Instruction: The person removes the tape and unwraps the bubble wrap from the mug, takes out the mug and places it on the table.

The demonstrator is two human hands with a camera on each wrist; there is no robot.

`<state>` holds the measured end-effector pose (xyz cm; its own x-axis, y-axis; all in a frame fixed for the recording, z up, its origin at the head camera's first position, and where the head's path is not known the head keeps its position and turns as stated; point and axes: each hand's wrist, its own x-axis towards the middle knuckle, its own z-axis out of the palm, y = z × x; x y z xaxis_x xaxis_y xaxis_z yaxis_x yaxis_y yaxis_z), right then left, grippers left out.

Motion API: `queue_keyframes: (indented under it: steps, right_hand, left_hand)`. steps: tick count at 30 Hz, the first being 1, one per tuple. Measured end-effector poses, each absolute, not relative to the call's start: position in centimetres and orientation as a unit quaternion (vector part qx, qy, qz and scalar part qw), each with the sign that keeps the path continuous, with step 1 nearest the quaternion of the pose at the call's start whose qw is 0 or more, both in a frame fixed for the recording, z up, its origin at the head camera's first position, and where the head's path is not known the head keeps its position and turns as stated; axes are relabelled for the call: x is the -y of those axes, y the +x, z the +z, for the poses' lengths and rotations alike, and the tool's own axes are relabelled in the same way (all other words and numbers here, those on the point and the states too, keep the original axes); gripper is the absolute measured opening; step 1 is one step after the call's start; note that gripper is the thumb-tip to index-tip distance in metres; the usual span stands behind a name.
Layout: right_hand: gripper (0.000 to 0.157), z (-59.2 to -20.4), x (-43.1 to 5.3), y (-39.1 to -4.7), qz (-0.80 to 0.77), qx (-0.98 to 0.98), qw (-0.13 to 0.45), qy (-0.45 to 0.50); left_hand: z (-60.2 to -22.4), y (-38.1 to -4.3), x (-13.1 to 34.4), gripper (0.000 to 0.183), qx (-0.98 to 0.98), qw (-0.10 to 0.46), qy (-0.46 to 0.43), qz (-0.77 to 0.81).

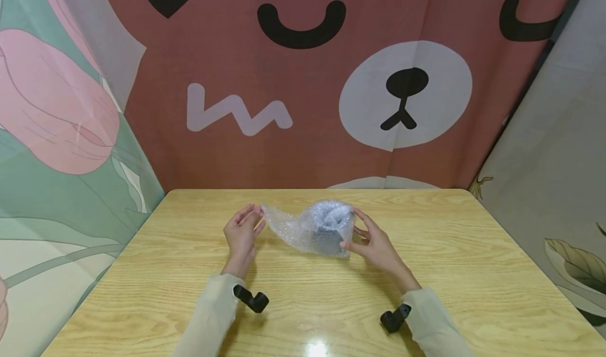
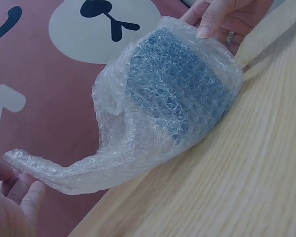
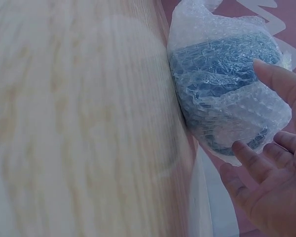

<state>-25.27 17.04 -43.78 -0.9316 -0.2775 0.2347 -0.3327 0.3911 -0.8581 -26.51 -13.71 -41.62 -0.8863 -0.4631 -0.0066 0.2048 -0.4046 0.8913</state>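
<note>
A dark blue-grey object, its kind blurred by the plastic, sits inside clear bubble wrap (image 1: 326, 236) on the table. One loose end of the wrap trails off to the left. My left hand (image 1: 240, 236) pinches the tip of that end between its fingertips, and in the left wrist view the strip (image 2: 84, 173) runs from those fingers to the bundle. At the bundle's right side is my right hand (image 1: 376, 244), thumb on the front and fingers at the side and back. In the right wrist view, thumb and forefinger touch the bubble-wrapped object (image 3: 217, 69).
The wooden table (image 1: 293, 304) has a light grain and a bright reflection near its front. Behind it hangs a cloth (image 1: 303, 157) with a bear print. Other printed cloths hang at left (image 1: 57, 199) and right (image 1: 544, 178). Each sleeve carries a small black camera.
</note>
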Motion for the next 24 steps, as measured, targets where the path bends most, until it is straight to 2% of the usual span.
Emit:
queue_keyframes:
  steps: [5,12,17,24]
  right_hand:
    - [0.092,-43.84,-17.05,-25.34,0.526,0.832,0.020,0.177]
    - [0.092,-43.82,-17.09,-25.34,0.527,0.831,0.020,0.180]
    - [0.092,-43.80,-17.14,-25.32,0.527,0.830,0.019,0.179]
    - [0.090,-43.34,-17.18,-25.19,0.520,0.832,0.018,0.192]
  left_hand:
    - [-41.70,-26.40,13.81,0.032,0.486,0.197,0.131,-0.841]
    - [-41.79,-26.15,14.06,0.018,0.461,0.184,0.135,-0.858]
    - [-41.72,-25.97,14.00,0.016,0.456,0.182,0.130,-0.862]
    - [-41.44,-26.02,13.83,0.024,0.457,0.187,0.132,-0.860]
